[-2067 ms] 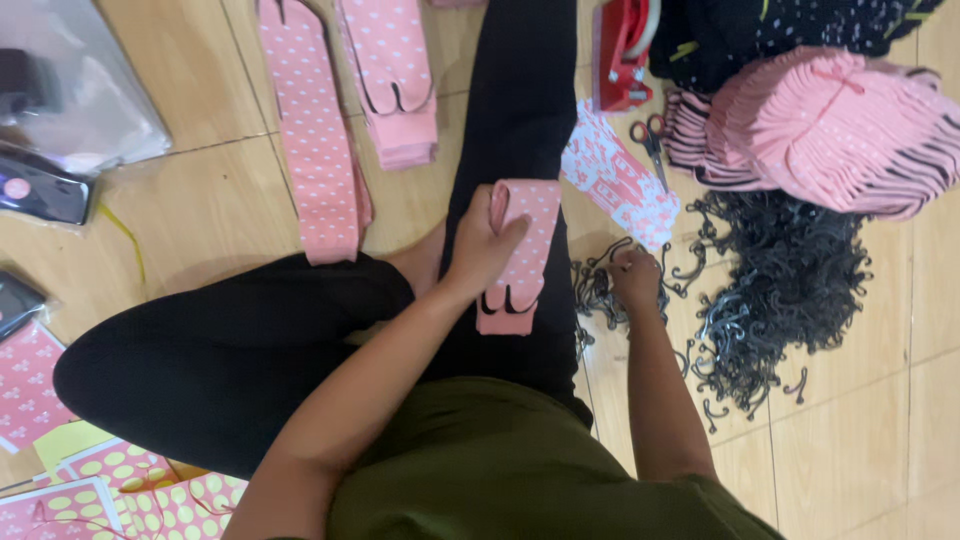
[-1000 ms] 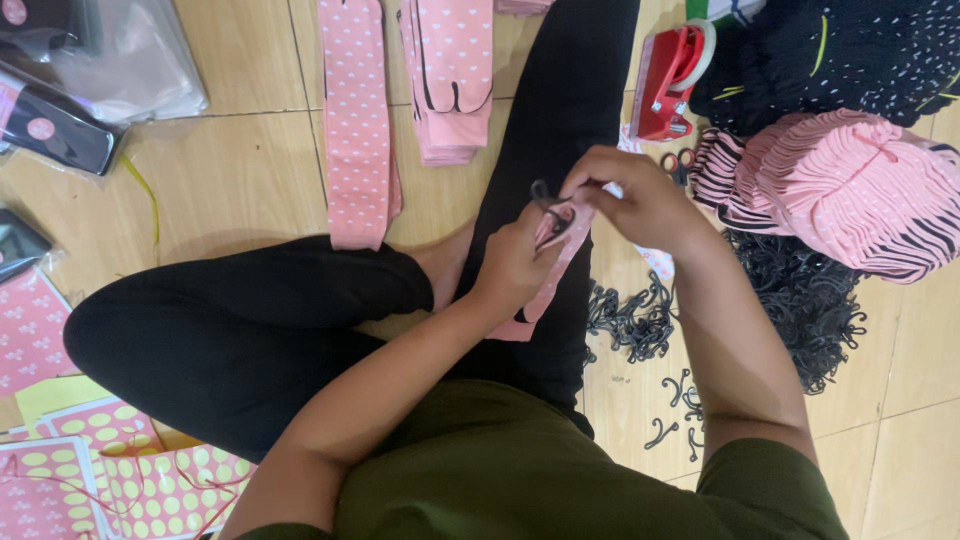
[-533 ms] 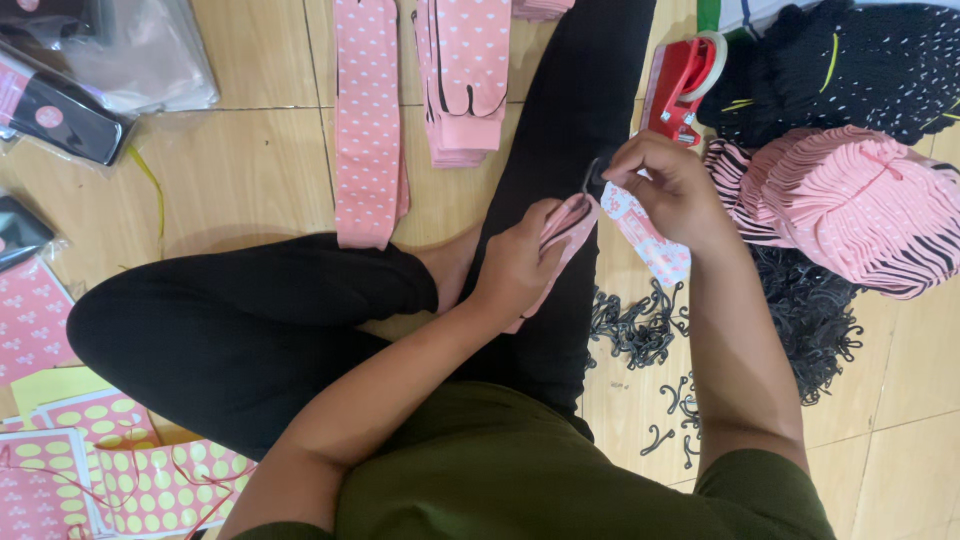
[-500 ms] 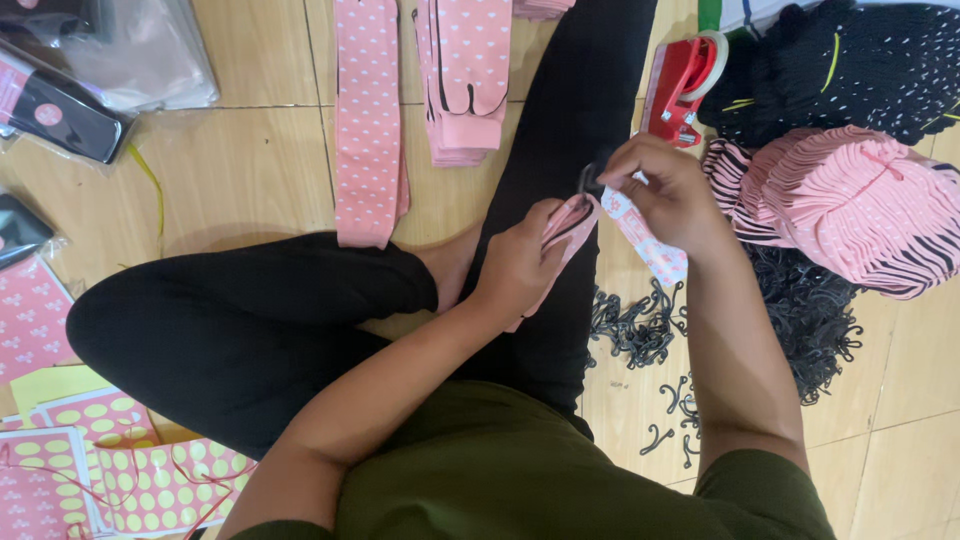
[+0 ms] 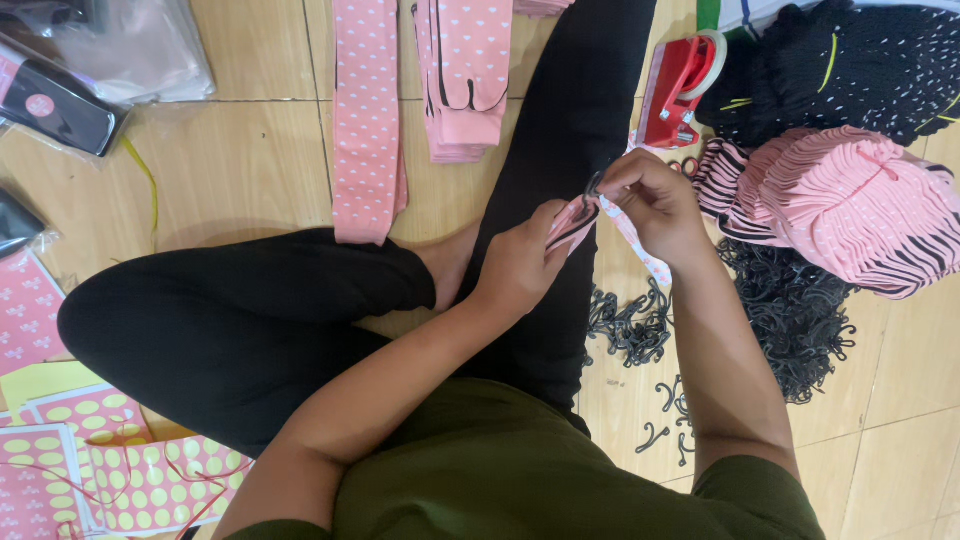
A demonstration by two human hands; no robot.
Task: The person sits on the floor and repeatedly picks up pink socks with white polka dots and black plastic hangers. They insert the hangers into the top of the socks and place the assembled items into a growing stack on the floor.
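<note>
Both hands meet over black-clad knee. Left hand (image 5: 520, 262) pinches folded pink sock (image 5: 572, 222); right hand (image 5: 652, 200) grips small black hook (image 5: 593, 186) at sock's top edge, patterned paper band (image 5: 640, 248) trailing below. Beyond sock: red tape dispenser (image 5: 676, 88). Right of sock: stacked pink socks (image 5: 860, 205), loose black hook pile (image 5: 790, 315).

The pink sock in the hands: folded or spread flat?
Folded. The pink sock is bunched double between the left hand and right hand, held above the lap.

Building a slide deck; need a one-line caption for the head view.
Seated on the floor, left hand and right hand hold a pink sock at a small black hook.
</note>
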